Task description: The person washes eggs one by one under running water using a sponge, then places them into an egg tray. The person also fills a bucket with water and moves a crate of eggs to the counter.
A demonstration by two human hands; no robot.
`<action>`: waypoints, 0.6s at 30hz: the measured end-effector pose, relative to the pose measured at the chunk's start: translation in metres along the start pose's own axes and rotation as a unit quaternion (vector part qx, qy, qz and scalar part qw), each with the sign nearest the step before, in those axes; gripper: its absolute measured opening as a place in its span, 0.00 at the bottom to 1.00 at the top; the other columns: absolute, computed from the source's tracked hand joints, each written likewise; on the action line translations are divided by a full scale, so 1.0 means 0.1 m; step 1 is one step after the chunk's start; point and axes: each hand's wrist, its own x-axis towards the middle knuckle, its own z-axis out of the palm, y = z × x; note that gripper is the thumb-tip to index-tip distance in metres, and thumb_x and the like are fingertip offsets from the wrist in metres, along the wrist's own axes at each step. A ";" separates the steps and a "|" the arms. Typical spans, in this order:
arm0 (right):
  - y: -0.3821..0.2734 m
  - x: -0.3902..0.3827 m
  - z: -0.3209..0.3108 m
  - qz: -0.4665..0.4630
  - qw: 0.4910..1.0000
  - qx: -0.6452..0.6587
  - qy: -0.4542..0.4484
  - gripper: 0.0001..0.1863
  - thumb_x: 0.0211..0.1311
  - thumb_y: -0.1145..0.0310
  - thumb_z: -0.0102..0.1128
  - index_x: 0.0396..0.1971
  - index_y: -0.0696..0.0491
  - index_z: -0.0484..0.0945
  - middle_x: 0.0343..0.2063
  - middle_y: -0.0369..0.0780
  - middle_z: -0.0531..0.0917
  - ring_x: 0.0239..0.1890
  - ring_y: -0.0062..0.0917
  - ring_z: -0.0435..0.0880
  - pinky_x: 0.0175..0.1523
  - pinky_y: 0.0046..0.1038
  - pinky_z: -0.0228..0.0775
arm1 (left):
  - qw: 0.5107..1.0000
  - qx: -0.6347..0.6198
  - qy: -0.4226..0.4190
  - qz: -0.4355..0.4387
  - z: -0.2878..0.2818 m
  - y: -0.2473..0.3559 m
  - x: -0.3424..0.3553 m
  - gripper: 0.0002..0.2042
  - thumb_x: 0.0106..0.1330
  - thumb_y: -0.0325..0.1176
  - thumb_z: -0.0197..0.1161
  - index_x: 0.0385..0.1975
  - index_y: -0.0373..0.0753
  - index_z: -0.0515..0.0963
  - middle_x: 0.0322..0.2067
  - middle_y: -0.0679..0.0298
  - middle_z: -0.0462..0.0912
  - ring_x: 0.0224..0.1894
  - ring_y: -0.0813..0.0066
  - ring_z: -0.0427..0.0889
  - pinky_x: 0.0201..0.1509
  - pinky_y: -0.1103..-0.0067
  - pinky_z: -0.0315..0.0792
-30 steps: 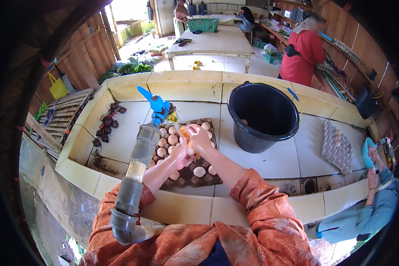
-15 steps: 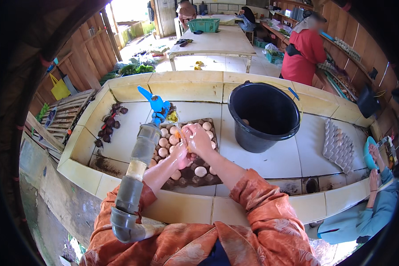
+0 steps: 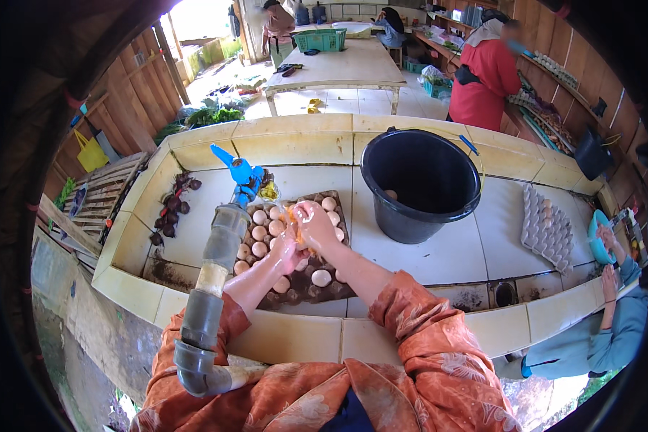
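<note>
My left hand point(image 3: 286, 250) and my right hand point(image 3: 315, 227) are wet and pressed close together over a dark egg tray point(image 3: 306, 291). A soft orange thing, like a scrubbing cloth point(image 3: 302, 261), shows between them, with my right fingers closed on it. My left fingers are curled too, and what lies inside them is hidden. Pale brown eggs point(image 3: 258, 232) fill many of the tray's hollows, and one whitish egg point(image 3: 321, 278) sits near my right wrist. Just beyond my hands is a blue tap point(image 3: 245, 176) on a grey pipe point(image 3: 223, 234), with water running near my fingers.
Right of the tray stands a black bucket point(image 3: 419, 209) with an egg visible inside. A grey egg tray point(image 3: 547, 234) lies farther right, near a co-worker's hands point(image 3: 609, 252) and a turquoise basin point(image 3: 597, 237). Dark red bulbs point(image 3: 169, 210) lie at left. The tiled basin's raised rim point(image 3: 295, 126) surrounds everything.
The view has shifted slightly, so the basin and its contents sit a little further left. My hands stay together over the tray, slightly turned. A person at the back now stands more upright.
</note>
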 end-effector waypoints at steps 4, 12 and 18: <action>0.25 0.20 -0.20 0.126 0.982 0.136 -0.040 0.13 0.60 0.63 0.51 0.38 0.57 0.73 0.35 0.47 0.79 0.40 0.40 0.78 0.45 0.35 0.69 | 0.988 0.059 -0.138 -0.025 0.00 0.03 0.03 0.12 0.68 0.47 0.42 0.39 0.49 0.68 0.27 0.69 0.76 0.23 0.79 0.73 0.22 0.82 0.63; -0.16 -0.04 -0.09 -0.074 0.997 -0.034 -0.002 0.10 0.62 0.64 0.48 0.36 0.55 0.71 0.33 0.48 0.77 0.38 0.43 0.76 0.42 0.34 0.68 | 0.999 -0.037 -0.030 -0.010 0.04 -0.02 -0.05 0.14 0.69 0.48 0.40 0.38 0.49 0.69 0.31 0.71 0.75 0.34 0.80 0.72 0.30 0.78 0.66; 0.20 0.24 -0.30 0.185 0.980 0.067 -0.037 0.12 0.63 0.64 0.48 0.38 0.58 0.72 0.32 0.45 0.79 0.36 0.32 0.78 0.42 0.29 0.69 | 0.991 0.027 -0.126 -0.039 0.00 0.01 0.02 0.18 0.67 0.51 0.42 0.34 0.43 0.70 0.24 0.69 0.75 0.18 0.78 0.70 0.18 0.83 0.61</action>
